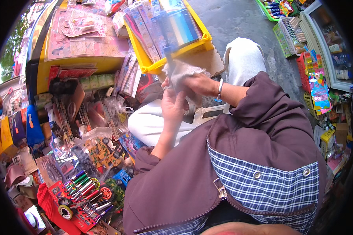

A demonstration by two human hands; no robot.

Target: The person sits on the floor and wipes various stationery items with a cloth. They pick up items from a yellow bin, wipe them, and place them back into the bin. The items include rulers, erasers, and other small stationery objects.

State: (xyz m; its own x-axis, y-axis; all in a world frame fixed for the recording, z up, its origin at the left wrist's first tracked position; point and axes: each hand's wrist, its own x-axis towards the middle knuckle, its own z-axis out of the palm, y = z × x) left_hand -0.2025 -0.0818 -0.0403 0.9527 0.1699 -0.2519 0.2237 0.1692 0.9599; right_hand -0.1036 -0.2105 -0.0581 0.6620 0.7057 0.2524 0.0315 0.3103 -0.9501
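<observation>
My right hand (201, 84), with a pale band on its wrist, is closed on a crumpled greyish-white cloth (181, 71). A long, narrow, see-through bluish strip (164, 37), smeared by motion, rises out of the cloth and crosses in front of a yellow plastic bin (183, 51). Just below the cloth, my left hand (173, 105) is closed close against my right. What its fingers hold is hidden. In the bin stand packaged, ruler-like strips (142, 33) and flat blue packets (180, 24).
At left a yellow stand (41, 74) carries flat pink packages (76, 41). Toy trucks (102, 150) and a red card of pens (82, 192) lie at lower left. Baskets of small goods (288, 37) and a white-framed case (329, 47) line the right, beyond grey floor (239, 19).
</observation>
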